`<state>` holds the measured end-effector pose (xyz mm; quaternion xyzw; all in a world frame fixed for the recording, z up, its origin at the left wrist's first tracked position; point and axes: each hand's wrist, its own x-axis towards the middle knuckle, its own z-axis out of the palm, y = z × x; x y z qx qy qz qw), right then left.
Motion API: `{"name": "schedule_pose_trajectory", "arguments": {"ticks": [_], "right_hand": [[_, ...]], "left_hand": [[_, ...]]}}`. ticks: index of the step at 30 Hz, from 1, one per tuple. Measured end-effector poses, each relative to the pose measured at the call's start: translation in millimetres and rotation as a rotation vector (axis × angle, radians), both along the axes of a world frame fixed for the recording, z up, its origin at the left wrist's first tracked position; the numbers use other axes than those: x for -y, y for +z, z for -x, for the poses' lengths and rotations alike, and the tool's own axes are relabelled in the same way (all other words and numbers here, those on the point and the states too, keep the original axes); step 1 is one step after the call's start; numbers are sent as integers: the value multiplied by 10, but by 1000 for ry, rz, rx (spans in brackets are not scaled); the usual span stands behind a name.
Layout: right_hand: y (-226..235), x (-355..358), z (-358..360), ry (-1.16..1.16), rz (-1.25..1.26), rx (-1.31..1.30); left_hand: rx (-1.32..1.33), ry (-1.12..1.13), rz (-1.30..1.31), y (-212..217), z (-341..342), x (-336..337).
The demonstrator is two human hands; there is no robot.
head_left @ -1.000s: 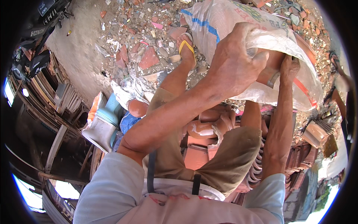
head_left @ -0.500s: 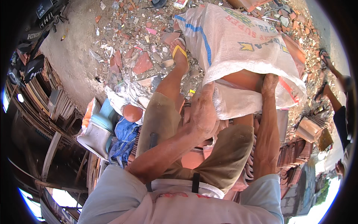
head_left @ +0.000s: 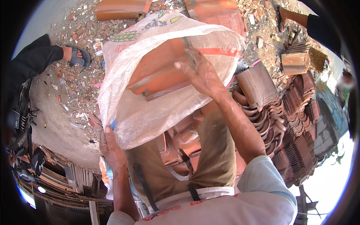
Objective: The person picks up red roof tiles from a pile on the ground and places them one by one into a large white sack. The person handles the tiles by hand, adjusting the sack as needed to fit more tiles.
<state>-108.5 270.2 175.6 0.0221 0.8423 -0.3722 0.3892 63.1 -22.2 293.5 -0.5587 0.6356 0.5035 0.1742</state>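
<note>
"Where's the sack (head_left: 150, 118)?"

"Beyond the brown trousers (head_left: 215, 153), mouth agape; looks soft, light, best lifted by its rim."

"The clay tile (head_left: 161, 67)?"

"Inside; probably heavy, stiff, brittle. Support both long edges."

"Grip?"

"The left hand (head_left: 112, 150) pinches the sack's rim; the right hand (head_left: 204, 77) spreads unclosed over the tile, contact unclear."
</note>
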Motion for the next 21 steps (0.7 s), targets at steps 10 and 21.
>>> {"name": "schedule_pose_trajectory", "arguments": {"ticks": [10, 21], "right_hand": [[-1359, -2632, 1341, -680, 6, -91], [-3018, -3217, 1748, -236, -350, -30]], "left_hand": [[77, -193, 334, 276, 166, -93], [110, -44, 273, 263, 218, -481]]}}
